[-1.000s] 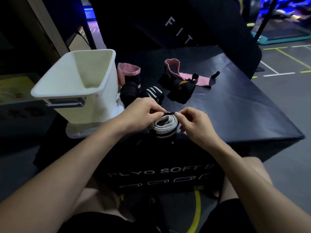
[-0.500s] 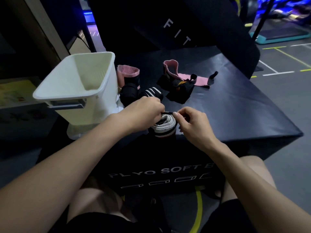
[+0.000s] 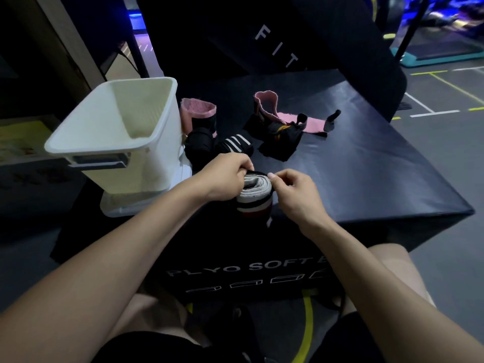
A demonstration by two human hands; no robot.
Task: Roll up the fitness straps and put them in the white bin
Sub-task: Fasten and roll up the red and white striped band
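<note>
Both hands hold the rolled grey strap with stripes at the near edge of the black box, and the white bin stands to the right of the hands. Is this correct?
Not quite: the white bin stands to the left of the hands, as the head view shows. The rest holds: the left hand and the right hand both hold the rolled grey strap with stripes at the near edge of the black box.

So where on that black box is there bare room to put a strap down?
The right half of the black box is bare, from the unrolled pink strap out to the edges. Between the white bin and that strap it is crowded with straps; both hands grip a roll at the front edge.
</note>
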